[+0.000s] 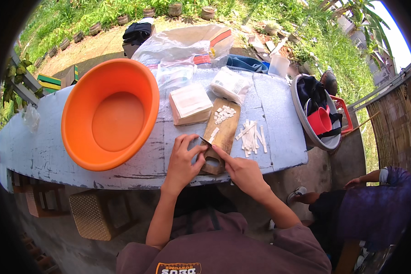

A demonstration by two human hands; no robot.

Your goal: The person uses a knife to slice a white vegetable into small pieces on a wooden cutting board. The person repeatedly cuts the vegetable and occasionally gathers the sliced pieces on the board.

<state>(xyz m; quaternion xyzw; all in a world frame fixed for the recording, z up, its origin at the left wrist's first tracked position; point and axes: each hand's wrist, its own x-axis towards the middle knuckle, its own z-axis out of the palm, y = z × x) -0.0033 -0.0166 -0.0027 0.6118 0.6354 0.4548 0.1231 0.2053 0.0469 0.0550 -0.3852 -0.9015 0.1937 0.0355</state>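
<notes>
My right hand (245, 171) is closed around a small knife (206, 141), its index finger stretched along the blade over a wooden cutting board (228, 132). At the board's left edge, the fingers of my left hand (186, 159) are bent beside the blade; what they pinch is too small to tell. Short pale pieces (213, 134) lie just beyond the knife, and a heap of small cut pieces (224, 114) rests farther up the board. Right of the board lies a loose pile of pale strips (250, 137). A stack of square pale sheets (191, 103) stands to the left.
An orange plastic basin (110, 114) stands on the left of the blue-grey table (281, 137). Behind the board is a plastic-wrapped white package (231, 84). A grey tub (298, 102) with a red dipper (319, 121) stands right. Another person (373, 209) sits at lower right; a woven stool (90, 214) is lower left.
</notes>
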